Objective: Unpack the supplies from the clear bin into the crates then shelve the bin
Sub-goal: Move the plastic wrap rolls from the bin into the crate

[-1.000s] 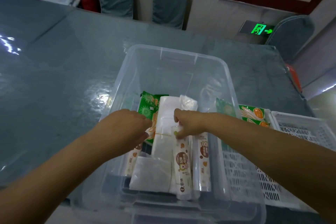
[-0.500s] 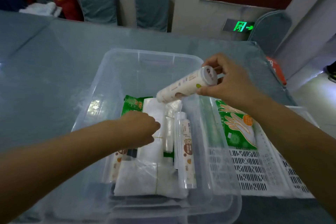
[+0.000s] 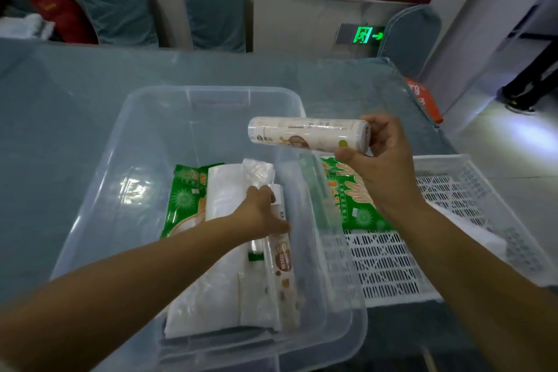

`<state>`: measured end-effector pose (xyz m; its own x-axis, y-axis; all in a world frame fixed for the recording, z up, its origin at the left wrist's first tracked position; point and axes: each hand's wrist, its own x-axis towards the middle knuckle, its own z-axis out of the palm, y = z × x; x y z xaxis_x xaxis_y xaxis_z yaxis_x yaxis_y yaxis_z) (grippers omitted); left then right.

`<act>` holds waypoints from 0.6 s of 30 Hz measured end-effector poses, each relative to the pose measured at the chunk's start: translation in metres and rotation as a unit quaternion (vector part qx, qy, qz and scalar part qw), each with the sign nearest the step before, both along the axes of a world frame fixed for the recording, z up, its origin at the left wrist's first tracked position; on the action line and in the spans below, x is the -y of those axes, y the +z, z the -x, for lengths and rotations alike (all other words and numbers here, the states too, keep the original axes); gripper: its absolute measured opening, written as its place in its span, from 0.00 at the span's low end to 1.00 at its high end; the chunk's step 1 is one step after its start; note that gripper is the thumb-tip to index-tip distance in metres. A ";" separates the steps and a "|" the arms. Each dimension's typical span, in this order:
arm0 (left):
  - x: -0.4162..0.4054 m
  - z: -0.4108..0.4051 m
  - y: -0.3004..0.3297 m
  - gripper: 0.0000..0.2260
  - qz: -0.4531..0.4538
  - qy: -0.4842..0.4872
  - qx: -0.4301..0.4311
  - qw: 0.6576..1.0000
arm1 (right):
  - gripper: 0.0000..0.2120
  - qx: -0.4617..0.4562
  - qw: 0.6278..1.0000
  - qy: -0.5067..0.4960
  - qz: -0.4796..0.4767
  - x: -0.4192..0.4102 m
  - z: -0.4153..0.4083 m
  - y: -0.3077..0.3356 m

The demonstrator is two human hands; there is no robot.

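Note:
The clear bin (image 3: 145, 142) sits on the table in front of me. Inside lie white plastic bag bundles (image 3: 223, 290), a green glove pack (image 3: 184, 202) and a white printed roll (image 3: 282, 257). My left hand (image 3: 262, 214) is down in the bin and grips the upper end of that roll. My right hand (image 3: 377, 166) holds a second white roll (image 3: 305, 133) in the air, lying sideways above the bin's right rim. To the right stands a white perforated crate (image 3: 392, 266) holding another green glove pack (image 3: 353, 196).
The table has a grey-blue cover (image 3: 60, 118). Blue-covered chairs (image 3: 211, 9) stand along the far wall, and one (image 3: 410, 36) at the table's far right corner. A red bag (image 3: 422, 100) hangs off the table's right edge. A person's legs (image 3: 528, 87) are on the floor at far right.
My right hand has lifted one roll out of the bin and carried it up and to the right, turning it sideways. My left hand has shifted right onto the other roll.

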<state>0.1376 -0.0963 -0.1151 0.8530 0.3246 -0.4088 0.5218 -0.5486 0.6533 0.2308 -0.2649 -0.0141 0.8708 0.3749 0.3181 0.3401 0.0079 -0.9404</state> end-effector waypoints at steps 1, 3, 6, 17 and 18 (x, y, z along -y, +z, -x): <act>-0.001 0.002 0.004 0.29 0.024 0.011 -0.014 1.000 | 0.24 -0.029 0.999 -0.007 -0.020 0.005 -0.001 -0.002; -0.009 0.007 0.018 0.26 0.049 0.012 -0.032 0.998 | 0.23 -0.098 0.992 -0.011 -0.074 0.019 -0.003 -0.004; -0.031 0.014 0.053 0.16 0.004 0.001 0.003 1.000 | 0.17 -0.174 0.971 -0.030 -0.161 0.052 -0.011 -0.004; -0.023 0.045 0.150 0.07 0.171 0.367 0.332 0.852 | 0.13 -0.303 0.951 -0.025 -0.060 0.179 -0.049 -0.061; -0.012 0.043 0.157 0.07 0.179 0.361 0.350 0.846 | 0.14 -0.300 0.954 -0.010 -0.018 0.185 -0.053 -0.067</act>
<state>0.0949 -0.0844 0.0417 0.5595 0.8260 -0.0681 0.0524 0.0468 0.9975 0.2840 -0.4503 -0.0812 0.9071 0.3537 -0.2281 -0.2596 0.0437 -0.9647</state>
